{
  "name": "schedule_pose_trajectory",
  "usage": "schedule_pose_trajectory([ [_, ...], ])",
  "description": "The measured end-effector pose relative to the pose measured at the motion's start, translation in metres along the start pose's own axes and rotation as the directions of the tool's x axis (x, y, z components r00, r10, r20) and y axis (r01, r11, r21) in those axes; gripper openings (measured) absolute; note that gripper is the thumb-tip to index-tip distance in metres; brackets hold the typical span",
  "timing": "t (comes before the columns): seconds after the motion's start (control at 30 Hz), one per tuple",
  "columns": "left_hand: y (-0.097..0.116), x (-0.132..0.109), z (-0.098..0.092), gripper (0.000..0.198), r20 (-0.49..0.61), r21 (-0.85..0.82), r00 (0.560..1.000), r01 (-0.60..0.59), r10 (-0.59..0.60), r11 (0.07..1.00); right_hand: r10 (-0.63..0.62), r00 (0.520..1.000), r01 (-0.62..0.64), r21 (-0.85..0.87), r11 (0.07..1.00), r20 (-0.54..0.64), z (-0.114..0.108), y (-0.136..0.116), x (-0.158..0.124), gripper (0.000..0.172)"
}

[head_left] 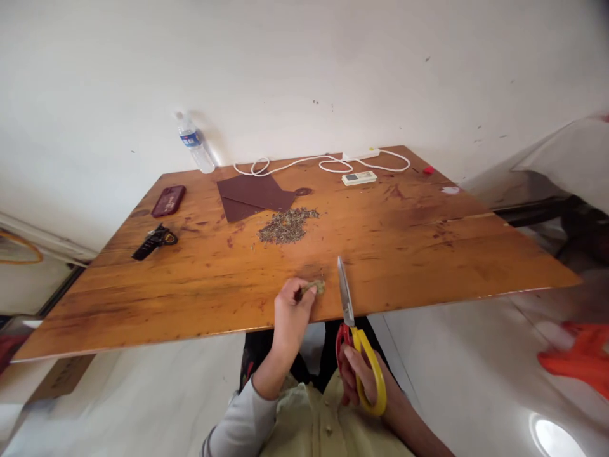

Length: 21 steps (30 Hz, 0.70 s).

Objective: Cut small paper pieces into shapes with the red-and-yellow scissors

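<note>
My left hand [291, 312] is closed near the table's front edge, its fingers pinching a small greenish-brown dried piece [316, 287], perhaps plant matter; its exact kind is unclear. In my right hand [358, 374] I hold a pair of scissors [346, 298] with one red and one yellow handle. The blades point away from me, look closed, and stand apart from the piece, to its right. Beyond my hands, a loose pile of small dried cut bits [287, 226] lies on the table. My right fingers are partly hidden behind the handles.
Dark red sheets [252, 195] lie behind the pile. On the left are a phone [169, 201], keys [155, 241] and a plastic bottle [195, 146] by the wall. A white cable [295, 164] and a remote control [359, 178] are at the back of the wooden table [428, 260].
</note>
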<state>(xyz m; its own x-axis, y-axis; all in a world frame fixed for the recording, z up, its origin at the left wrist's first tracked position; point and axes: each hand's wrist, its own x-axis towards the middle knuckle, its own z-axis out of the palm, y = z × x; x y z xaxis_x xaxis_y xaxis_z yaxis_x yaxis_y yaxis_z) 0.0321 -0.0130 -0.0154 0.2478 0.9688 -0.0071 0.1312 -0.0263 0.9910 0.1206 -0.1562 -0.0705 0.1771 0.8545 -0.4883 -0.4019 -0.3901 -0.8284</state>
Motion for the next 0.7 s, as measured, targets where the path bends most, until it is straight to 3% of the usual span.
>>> schedule_pose_trajectory([
  [0.07,0.000,-0.003,0.005,0.016,0.092,0.221,0.993,-0.099,0.080,0.970,-0.008,1.000,0.009,0.049,0.999,-0.022,0.001,-0.003,-0.001,0.073],
  [0.17,0.001,0.006,0.008,0.017,0.189,0.530,0.970,-0.231,0.153,0.816,-0.007,0.999,0.010,0.080,0.997,-0.044,0.001,-0.009,0.000,0.070],
  [0.27,0.007,0.031,0.001,0.016,0.119,0.706,0.975,-0.215,0.187,0.675,0.020,1.000,-0.020,0.084,0.996,0.008,0.000,-0.016,0.003,0.071],
  [0.33,0.011,0.046,-0.005,0.014,0.024,0.702,0.975,-0.174,0.221,0.690,0.024,1.000,-0.026,0.100,0.995,0.019,-0.001,-0.020,0.005,0.071],
  [0.4,0.013,0.051,-0.007,0.013,-0.012,0.617,0.977,-0.162,0.215,0.770,0.017,1.000,-0.019,0.110,0.994,0.021,-0.003,-0.022,0.007,0.070],
  [0.5,0.012,0.045,0.003,0.019,0.177,0.433,0.968,-0.238,0.177,0.869,0.032,0.999,-0.036,0.127,0.991,0.030,-0.005,-0.022,0.009,0.070],
  [0.57,0.010,0.043,0.010,0.021,0.289,0.500,0.941,-0.307,0.179,0.810,0.042,0.999,-0.044,0.137,0.990,0.019,-0.005,-0.024,0.009,0.072],
  [0.63,0.011,0.048,0.010,0.019,0.215,0.645,0.957,-0.287,0.192,0.708,0.029,0.999,-0.034,0.111,0.993,0.041,-0.005,-0.027,0.008,0.071],
  [0.7,0.015,0.054,0.003,0.017,0.095,0.687,0.971,-0.224,0.219,0.692,0.001,0.996,-0.008,0.074,0.997,0.085,-0.005,-0.028,0.005,0.071],
])
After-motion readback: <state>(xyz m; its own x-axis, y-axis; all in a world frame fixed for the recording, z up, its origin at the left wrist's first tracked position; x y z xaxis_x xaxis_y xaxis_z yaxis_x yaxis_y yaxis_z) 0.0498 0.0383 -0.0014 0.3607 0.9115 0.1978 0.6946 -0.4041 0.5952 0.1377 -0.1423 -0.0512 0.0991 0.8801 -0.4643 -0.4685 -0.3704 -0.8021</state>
